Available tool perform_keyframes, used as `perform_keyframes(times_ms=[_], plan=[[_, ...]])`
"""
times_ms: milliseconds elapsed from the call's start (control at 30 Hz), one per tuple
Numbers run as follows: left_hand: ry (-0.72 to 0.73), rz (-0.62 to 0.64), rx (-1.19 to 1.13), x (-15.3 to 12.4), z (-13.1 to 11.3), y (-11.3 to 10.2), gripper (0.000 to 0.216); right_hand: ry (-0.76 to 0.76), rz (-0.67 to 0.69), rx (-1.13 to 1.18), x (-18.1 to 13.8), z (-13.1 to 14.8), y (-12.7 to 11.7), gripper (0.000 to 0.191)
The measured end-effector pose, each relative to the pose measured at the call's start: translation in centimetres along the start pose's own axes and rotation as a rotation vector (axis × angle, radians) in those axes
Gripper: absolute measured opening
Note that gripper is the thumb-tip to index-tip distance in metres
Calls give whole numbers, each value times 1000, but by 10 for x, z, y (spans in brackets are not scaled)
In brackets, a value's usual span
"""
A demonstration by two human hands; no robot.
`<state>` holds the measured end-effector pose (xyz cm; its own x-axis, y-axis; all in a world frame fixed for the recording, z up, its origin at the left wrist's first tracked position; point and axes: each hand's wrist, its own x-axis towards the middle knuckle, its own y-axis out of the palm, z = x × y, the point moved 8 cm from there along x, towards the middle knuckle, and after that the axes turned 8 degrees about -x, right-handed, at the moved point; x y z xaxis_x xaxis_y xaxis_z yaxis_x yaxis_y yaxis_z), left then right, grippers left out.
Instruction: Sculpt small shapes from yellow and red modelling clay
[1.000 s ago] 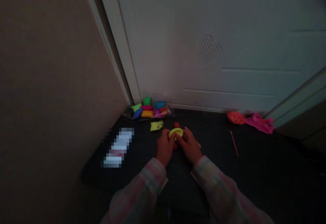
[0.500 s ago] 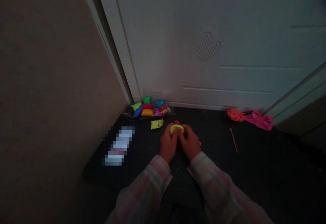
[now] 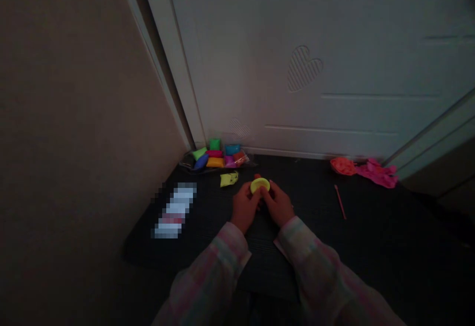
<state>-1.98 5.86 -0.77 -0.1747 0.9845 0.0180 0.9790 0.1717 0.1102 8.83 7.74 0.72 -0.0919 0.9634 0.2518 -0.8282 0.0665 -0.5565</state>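
Note:
Between my two hands is a round, shallow, bowl-shaped piece of yellow modelling clay (image 3: 260, 184), held above the dark table. My left hand (image 3: 244, 207) grips its left side, thumb on the near rim. From the right, my right hand (image 3: 278, 204) holds the other side, with its thumb pressed toward the middle. Most fingers of both hands are hidden beneath the clay. A small reddish bit shows just behind it; I cannot make out what it belongs to. Beyond my left hand lies a torn yellow packet (image 3: 229, 179).
A clear bag of several coloured clay packets (image 3: 215, 162) lies against the white door (image 3: 245, 69). A pink stick tool (image 3: 340, 202) rests at right, below orange and pink crumpled items (image 3: 376, 171). A blurred pale strip (image 3: 174, 210) lies at left on the dark table (image 3: 211, 247).
The yellow clay has tilted so more of its hollow upper face shows. My thumbs have shifted on it, and both hands remain around it.

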Motion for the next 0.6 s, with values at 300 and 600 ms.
perform_keyframes(times_ms=[300, 600], plan=[[48, -36, 141, -1, -5, -3, 23, -28, -8, -136, -3, 8, -3, 28], [73, -40, 170, 1, -2, -4, 21, -15, -27, -164, -3, 7, -4, 26]])
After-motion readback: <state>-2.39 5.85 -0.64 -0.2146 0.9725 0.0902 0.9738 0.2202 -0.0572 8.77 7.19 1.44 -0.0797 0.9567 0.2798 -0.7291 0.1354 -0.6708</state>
